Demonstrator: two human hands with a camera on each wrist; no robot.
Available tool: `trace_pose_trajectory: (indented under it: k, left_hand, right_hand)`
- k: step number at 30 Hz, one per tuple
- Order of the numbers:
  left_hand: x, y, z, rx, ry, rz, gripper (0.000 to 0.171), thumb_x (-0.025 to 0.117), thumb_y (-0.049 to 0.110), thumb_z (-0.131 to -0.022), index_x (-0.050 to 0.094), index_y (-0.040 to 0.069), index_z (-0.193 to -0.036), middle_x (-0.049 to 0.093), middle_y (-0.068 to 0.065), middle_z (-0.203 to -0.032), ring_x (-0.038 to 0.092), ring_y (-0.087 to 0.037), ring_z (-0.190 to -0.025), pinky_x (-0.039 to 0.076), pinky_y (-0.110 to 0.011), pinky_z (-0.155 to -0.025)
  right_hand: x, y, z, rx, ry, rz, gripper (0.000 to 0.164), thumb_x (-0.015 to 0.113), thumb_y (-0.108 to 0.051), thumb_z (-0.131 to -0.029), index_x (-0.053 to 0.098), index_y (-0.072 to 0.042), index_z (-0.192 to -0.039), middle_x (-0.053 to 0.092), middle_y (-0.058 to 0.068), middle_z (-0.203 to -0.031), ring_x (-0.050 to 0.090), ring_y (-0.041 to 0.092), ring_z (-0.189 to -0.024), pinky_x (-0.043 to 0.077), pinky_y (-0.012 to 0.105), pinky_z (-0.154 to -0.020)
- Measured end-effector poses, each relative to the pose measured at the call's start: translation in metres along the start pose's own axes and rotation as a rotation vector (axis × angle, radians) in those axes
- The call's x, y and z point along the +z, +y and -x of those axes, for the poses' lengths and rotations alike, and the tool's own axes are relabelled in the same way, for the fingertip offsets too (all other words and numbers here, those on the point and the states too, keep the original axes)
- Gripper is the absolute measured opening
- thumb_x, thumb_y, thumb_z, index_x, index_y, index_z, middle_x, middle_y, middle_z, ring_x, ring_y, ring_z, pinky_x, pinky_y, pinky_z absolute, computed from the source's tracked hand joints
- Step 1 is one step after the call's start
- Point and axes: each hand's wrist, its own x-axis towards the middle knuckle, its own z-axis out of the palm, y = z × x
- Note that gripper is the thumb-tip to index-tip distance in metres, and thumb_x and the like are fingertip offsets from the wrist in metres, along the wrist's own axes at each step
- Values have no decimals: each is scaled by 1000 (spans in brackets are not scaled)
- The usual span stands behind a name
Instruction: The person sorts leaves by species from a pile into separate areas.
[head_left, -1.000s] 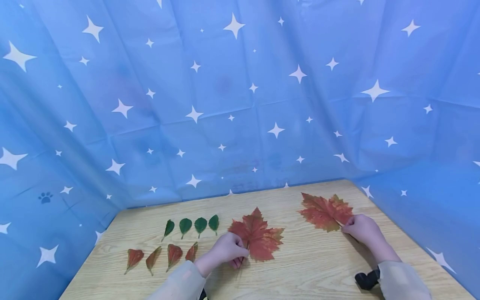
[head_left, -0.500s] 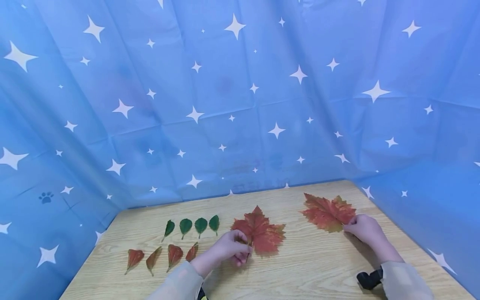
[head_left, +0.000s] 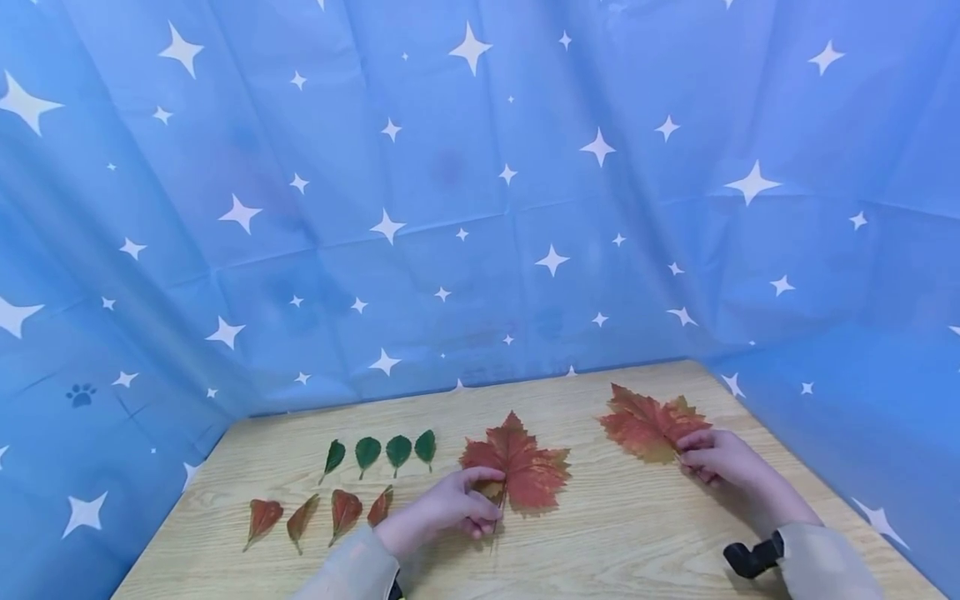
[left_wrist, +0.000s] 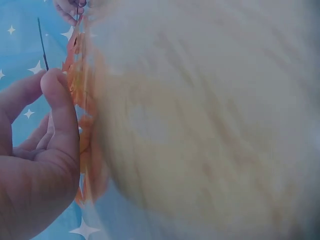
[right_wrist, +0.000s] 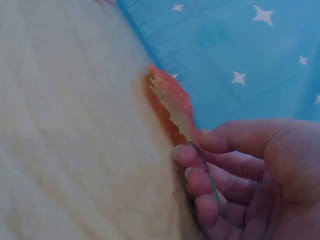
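In the head view a large red-orange maple leaf point(head_left: 525, 467) lies at the middle of the table. My left hand point(head_left: 457, 507) is at its stem, index finger over the leaf's lower left. The left wrist view has that hand's thumb and index finger point(left_wrist: 59, 87) pinching the thin dark stem point(left_wrist: 42, 47). Farther right lies a second maple leaf point(head_left: 641, 421), red with yellowish-brown parts. My right hand point(head_left: 723, 457) pinches it by the stem base; its green-tipped stem point(right_wrist: 214, 187) crosses the curled fingers in the right wrist view.
A row of several small green leaves point(head_left: 367, 452) lies on the left of the wooden table point(head_left: 600, 542). Nearer is a row of several small red-brown leaves point(head_left: 346, 508), the rightmost close to my left forearm. A blue star-printed curtain point(head_left: 480, 208) surrounds the table's back and sides.
The middle leaf has shifted slightly away from me with my left hand, whose index finger now reaches farther over it. My right hand's fingers have spread more at the right leaf's base.
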Motion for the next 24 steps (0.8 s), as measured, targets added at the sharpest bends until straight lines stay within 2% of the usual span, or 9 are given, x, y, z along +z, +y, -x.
trace_pose_trajectory:
  k: [6,13,20,24]
  left_hand:
    - [1,1,0,-10,5,-13,57,66,-1,-87,47,5,-141,71,-14,-84,61,-13,-59,51,-24,-52]
    - [-1,-1,-1,-21,-24,-31,59,66,0,-87,46,7,-142,71,-16,-88,62,-13,-60,52,-24,-53]
    - [-2,1,0,-45,-67,-49,62,66,0,-88,44,7,-145,71,-14,-87,62,-13,-60,53,-24,-54]
    - [-2,2,-1,-56,-75,-61,61,66,0,-88,44,6,-145,71,-13,-87,63,-13,-60,53,-25,-55]
  right_hand:
    - [2,3,0,-37,-21,45,48,60,-7,-93,44,19,-130,59,8,-68,47,13,-51,42,26,-45]
    - [1,2,-8,-98,-69,120,64,63,-8,-92,31,18,-141,58,9,-61,48,14,-44,44,29,-40]
    - [-5,-1,-12,-58,-168,77,72,60,-8,-94,18,18,-145,58,10,-62,48,14,-46,43,27,-42]
    - [-6,-4,-14,-40,-190,103,70,59,-9,-95,18,17,-145,56,9,-59,47,15,-44,43,28,-42]
